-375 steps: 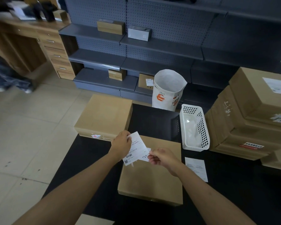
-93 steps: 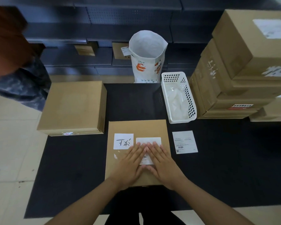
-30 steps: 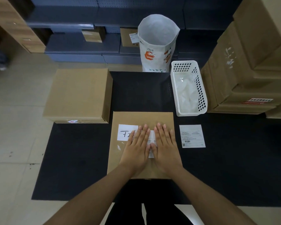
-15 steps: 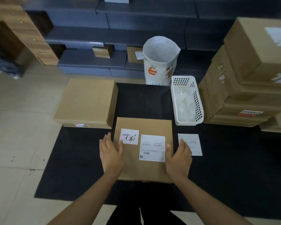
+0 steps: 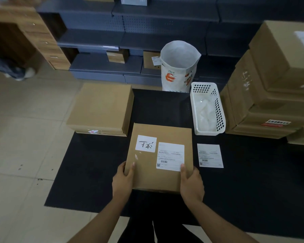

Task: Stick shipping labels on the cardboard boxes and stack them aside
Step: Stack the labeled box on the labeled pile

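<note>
A flat cardboard box (image 5: 165, 134) lies on the black table in front of me. On its top are a white shipping label (image 5: 170, 156) and a small handwritten white sticker (image 5: 146, 143). My left hand (image 5: 122, 181) grips the box's near left corner, thumb on top. My right hand (image 5: 190, 184) grips the near right corner, its thumb touching the label's lower edge. A loose shipping label (image 5: 210, 155) lies flat on the table to the right of the box.
A larger cardboard box (image 5: 100, 107) sits at the table's left edge. A white perforated basket (image 5: 219, 109) holds clear plastic, with a white paper bag (image 5: 179, 67) behind it. Stacked cardboard boxes (image 5: 270, 88) fill the right side. Grey shelving stands beyond.
My hands stopped pressing the label flat, moved out to the box's sides, and now grip its two near corners. A person at the far left has stepped away.
</note>
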